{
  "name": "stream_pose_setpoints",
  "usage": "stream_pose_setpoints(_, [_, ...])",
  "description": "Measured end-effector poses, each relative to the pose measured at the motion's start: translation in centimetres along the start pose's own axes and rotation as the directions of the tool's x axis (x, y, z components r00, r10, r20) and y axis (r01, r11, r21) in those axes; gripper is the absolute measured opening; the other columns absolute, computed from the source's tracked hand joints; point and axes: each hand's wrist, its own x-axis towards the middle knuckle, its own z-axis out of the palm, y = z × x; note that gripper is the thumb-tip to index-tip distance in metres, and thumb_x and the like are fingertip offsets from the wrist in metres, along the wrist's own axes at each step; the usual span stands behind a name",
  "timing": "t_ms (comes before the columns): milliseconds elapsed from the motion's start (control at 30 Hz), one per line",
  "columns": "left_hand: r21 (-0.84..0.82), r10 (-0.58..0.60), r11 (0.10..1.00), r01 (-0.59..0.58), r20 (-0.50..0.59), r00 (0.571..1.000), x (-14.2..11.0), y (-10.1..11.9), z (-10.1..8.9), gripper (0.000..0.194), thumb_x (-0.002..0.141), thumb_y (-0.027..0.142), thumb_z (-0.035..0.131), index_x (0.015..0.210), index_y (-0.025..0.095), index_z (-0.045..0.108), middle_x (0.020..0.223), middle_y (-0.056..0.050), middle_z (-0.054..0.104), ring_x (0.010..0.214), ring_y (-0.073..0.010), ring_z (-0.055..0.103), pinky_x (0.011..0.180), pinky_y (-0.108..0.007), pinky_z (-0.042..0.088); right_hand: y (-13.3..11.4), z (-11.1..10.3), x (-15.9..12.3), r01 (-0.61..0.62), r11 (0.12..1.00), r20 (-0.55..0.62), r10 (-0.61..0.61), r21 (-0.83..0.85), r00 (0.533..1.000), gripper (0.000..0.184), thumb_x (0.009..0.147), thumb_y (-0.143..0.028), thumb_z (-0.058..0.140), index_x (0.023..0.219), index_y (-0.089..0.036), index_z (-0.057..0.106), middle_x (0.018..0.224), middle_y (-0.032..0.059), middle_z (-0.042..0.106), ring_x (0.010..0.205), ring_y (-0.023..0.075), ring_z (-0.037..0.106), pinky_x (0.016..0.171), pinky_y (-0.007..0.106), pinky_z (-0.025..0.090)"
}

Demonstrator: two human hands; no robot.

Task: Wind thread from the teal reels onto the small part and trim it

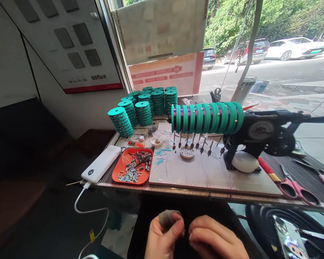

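Green, matte, round-rimmed spools point(206, 118) packed in a row along a horizontal shaft, just left of a black metal winder point(260, 130), above a flat pale board point(175, 180) and beyond the hands. Glossy purple winding between the rims, with small pale beads dotted along. Underneath, slim dark hanging pieces point(202, 149) with thicker lower ends, near a shallow round bowl point(187, 157) of silvery grains. At the winder's foot, a smooth white rounded lump point(244, 162). Farther back, cylindrical stacks point(143, 113) of similar green discs.

Beside the board, a glossy orange tray point(118, 167) with rounded corners, full of short silvery tubes point(129, 175) and dark cylindrical bits. Near it, a smooth white slab point(102, 164) with a cable. Opposite, scissors point(297, 190) with looped pink handles.

Over dark cloth, below the board's near edge: left hand point(166, 232), grey-beige wrap point(166, 218) around a finger, thumb close against the index in a narrow pinch. Just beside, right hand point(216, 235), fingers curled together, equally narrow. Cannot tell what, if anything, is held.
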Motion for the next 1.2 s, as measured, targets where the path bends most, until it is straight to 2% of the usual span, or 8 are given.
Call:
stream_pose_setpoints(67, [0.251, 0.211, 0.947, -0.199, -0.021, 0.977, 0.0, -0.1, -0.3, 0.017, 0.048, 0.028, 0.081, 0.057, 0.018, 0.07, 0.057, 0.0, 0.064, 0.055, -0.0094, 0.055, 0.056, -0.017, 0.044, -0.1, 0.0, 0.8, -0.175, 0.974, -0.034, 0.181, 0.143, 0.983, 0.006, 0.08, -0.016, 0.054, 0.078, -0.021, 0.058, 0.069, 0.0018, 0.062, 0.06, 0.0128, 0.059, 0.055, 0.018, 0.049])
stream_pose_setpoints(100, [0.363, 0.313, 0.888, -0.284, -0.023, 0.949, -0.1, -0.1, -0.3, 0.015, 0.051, 0.029, 0.079, 0.057, 0.019, 0.07, 0.059, -0.001, 0.064, 0.057, -0.0112, 0.057, 0.057, -0.019, 0.045, -0.2, -0.1, 1.1, -0.291, 0.935, -0.015, 0.3, 0.201, 0.954, 0.007, 0.08, -0.02, 0.055, 0.075, -0.02, 0.058, 0.068, 0.0014, 0.062, 0.062, 0.0132, 0.059, 0.057, 0.019, 0.049])
stream_pose_setpoints(200, [0.58, 0.553, 0.681, -0.447, -0.005, 0.833, -0.8, 0.1, 0.1, 0.009, 0.057, 0.03, 0.075, 0.057, 0.022, 0.07, 0.061, 0.0, 0.064, 0.061, -0.0137, 0.059, 0.059, -0.02, 0.045, -0.6, -0.2, 1.9, -0.586, 0.753, 0.103, 0.585, 0.301, 0.805, 0.019, 0.078, -0.035, 0.057, 0.069, -0.018, 0.06, 0.065, 0.0012, 0.061, 0.063, 0.0149, 0.056, 0.059, 0.021, 0.046])
stream_pose_setpoints(267, [0.644, 0.635, 0.573, -0.508, 0.044, 0.772, -1.1, 0.1, 0.4, 0.007, 0.059, 0.03, 0.072, 0.057, 0.024, 0.07, 0.061, 0.0, 0.063, 0.061, -0.014, 0.059, 0.058, -0.021, 0.045, -0.8, -0.2, 2.1, -0.661, 0.675, 0.166, 0.647, 0.329, 0.744, 0.025, 0.076, -0.04, 0.057, 0.068, -0.017, 0.06, 0.064, 0.0014, 0.058, 0.063, 0.0155, 0.053, 0.059, 0.023, 0.044])
stream_pose_setpoints(400, [0.669, 0.703, 0.48, -0.567, 0.093, 0.705, -1.1, -0.1, 0.2, 0.005, 0.061, 0.028, 0.072, 0.059, 0.025, 0.069, 0.061, 0.001, 0.063, 0.059, -0.0134, 0.059, 0.056, -0.021, 0.046, -0.9, 0.1, 2.1, -0.699, 0.631, 0.199, 0.678, 0.336, 0.708, 0.029, 0.073, -0.044, 0.058, 0.069, -0.016, 0.06, 0.065, 0.0017, 0.056, 0.064, 0.0162, 0.049, 0.06, 0.025, 0.04])
stream_pose_setpoints(633, [0.657, 0.729, 0.463, -0.595, 0.1, 0.677, -0.8, -0.7, -0.3, 0.004, 0.061, 0.028, 0.072, 0.06, 0.025, 0.069, 0.062, 0.002, 0.064, 0.058, -0.0129, 0.059, 0.056, -0.021, 0.046, -0.9, 0.2, 2.2, -0.716, 0.61, 0.227, 0.686, 0.34, 0.691, 0.029, 0.072, -0.044, 0.058, 0.068, -0.015, 0.059, 0.064, 0.0015, 0.054, 0.064, 0.0163, 0.047, 0.06, 0.026, 0.038])
stream_pose_setpoints(1033, [0.658, 0.75, 0.426, -0.621, 0.127, 0.649, -0.8, -0.6, -0.2, 0.004, 0.062, 0.028, 0.072, 0.06, 0.026, 0.069, 0.061, 0.003, 0.063, 0.057, -0.0117, 0.059, 0.054, -0.02, 0.045, -0.8, 0.0, 2.2, -0.7, 0.63, 0.223, 0.668, 0.336, 0.71, 0.028, 0.072, -0.042, 0.058, 0.067, -0.015, 0.06, 0.062, 0.001, 0.053, 0.062, 0.0158, 0.046, 0.059, 0.025, 0.037])
stream_pose_setpoints(1200, [0.662, 0.732, 0.434, -0.611, 0.136, 0.668, -0.9, -0.5, -0.1, 0.004, 0.064, 0.028, 0.071, 0.061, 0.026, 0.069, 0.06, 0.004, 0.062, 0.055, -0.0107, 0.058, 0.053, -0.019, 0.045, -0.9, 0.0, 2.2, -0.709, 0.608, 0.225, 0.68, 0.358, 0.698, 0.028, 0.071, -0.043, 0.059, 0.066, -0.015, 0.059, 0.062, 0.0002, 0.052, 0.062, 0.0153, 0.046, 0.059, 0.025, 0.036])
